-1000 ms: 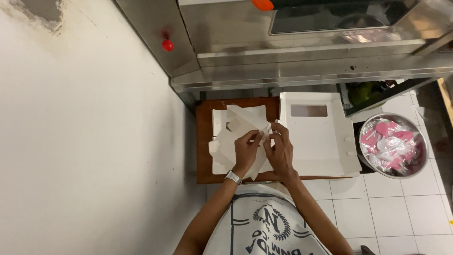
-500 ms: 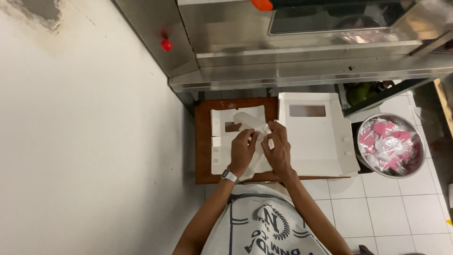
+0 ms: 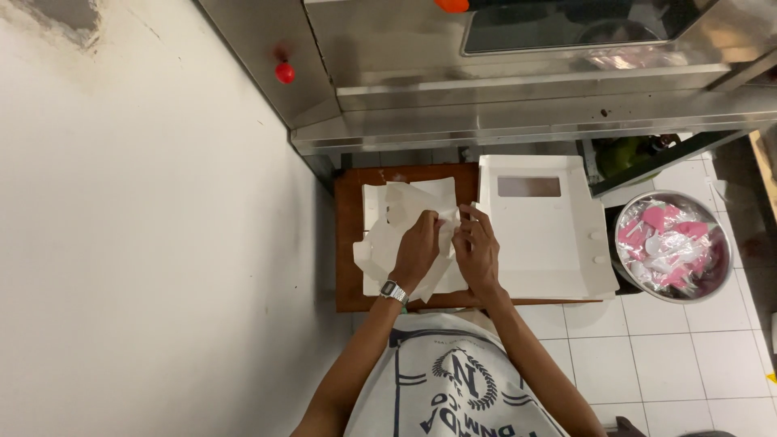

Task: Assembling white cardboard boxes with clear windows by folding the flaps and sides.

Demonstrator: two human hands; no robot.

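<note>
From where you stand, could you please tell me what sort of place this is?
Probably a small food shop's kitchen or packing corner: a stainless steel counter unit above white floor tiles, flat white cardboard boxes on a brown wooden table, and a round metal bowl of pink-and-clear wrapped items.

hidden: fingers (image 3: 443,231) in white paper (image 3: 409,206) | cut off: steel counter (image 3: 526,97)

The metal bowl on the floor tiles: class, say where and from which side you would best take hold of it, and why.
Probably by the bare rim of the metal bowl, coming from above. It sits upright and open on the white floor tiles, its rim is exposed all round, and the pink and clear wrapped pieces fill the inside. Both hands would likely steady it best.
</note>
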